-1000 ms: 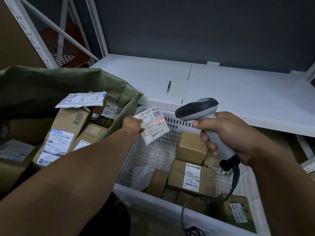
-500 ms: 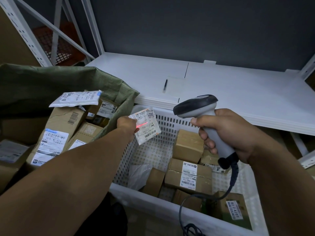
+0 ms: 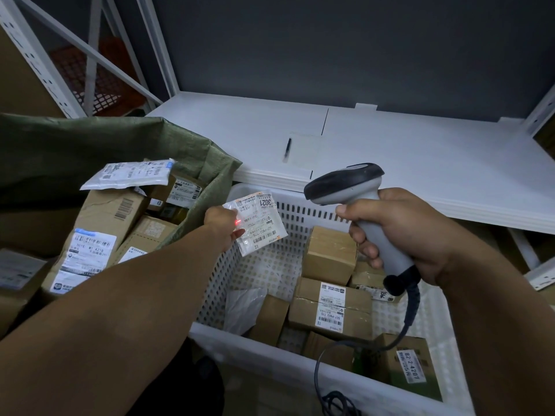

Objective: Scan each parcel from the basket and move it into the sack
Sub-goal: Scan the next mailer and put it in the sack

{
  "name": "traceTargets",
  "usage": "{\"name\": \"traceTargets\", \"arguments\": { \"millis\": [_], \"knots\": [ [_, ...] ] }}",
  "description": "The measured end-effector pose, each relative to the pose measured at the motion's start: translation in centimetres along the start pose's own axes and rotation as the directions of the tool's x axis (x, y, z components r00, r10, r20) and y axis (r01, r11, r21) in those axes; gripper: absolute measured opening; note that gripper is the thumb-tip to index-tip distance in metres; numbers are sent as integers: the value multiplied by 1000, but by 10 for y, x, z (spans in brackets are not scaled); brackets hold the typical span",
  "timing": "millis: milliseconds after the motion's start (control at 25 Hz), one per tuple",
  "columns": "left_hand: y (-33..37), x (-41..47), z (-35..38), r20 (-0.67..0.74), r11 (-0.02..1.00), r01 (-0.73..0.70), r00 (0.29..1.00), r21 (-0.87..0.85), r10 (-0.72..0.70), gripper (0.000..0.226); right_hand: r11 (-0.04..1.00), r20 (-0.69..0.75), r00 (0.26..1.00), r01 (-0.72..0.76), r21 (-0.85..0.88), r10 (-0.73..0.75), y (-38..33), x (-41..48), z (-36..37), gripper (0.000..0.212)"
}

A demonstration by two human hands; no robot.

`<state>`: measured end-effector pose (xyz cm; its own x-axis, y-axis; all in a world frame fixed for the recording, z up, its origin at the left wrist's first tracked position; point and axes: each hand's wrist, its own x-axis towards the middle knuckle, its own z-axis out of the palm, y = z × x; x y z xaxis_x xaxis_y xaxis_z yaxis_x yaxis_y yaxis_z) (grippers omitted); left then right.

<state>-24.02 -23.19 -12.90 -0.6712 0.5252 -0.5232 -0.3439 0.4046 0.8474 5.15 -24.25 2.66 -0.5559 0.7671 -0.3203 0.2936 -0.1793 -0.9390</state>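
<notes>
Green sack (image 3: 90, 139) holding boxes (image 3: 102, 223) on the left; the left hand (image 3: 220, 226) pinches a small flat parcel (image 3: 259, 223) over the far-left corner of the white basket (image 3: 270, 352), a red dot (image 3: 238, 222) at its edge; the right hand (image 3: 405, 235) curls round the scanner (image 3: 345, 181) handle

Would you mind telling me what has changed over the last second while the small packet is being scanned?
The red light slid left across the packet, from its label to the edge by the left hand. Nothing was taken or let go: that hand still pinches the packet over the basket, the right hand still grips the scanner; the sack looks unchanged.
</notes>
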Motion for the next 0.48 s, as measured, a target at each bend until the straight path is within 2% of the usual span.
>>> {"name": "traceTargets", "arguments": {
  "millis": [120,240,400,440,480],
  "knots": [
    [1,1,-1,-7,1000,-16,1000,4,16,24,1000,9,1000,-26,-14,26,2,0,0,24],
    [-4,10,-4,-33,992,-87,995,88,90,34,999,19,999,-39,-21,39,3,-1,0,26],
    [-2,6,-8,-46,995,-98,994,34,100,38,999,24,999,-47,-21,47,3,-2,0,29],
    [0,2,-8,-49,996,-84,995,-37,82,39,999,29,998,-50,-23,50,3,-3,0,29],
    [0,6,-9,-94,997,-68,993,-29,65,39,998,34,998,-52,-26,53,3,-4,1,29]
  ]
}}
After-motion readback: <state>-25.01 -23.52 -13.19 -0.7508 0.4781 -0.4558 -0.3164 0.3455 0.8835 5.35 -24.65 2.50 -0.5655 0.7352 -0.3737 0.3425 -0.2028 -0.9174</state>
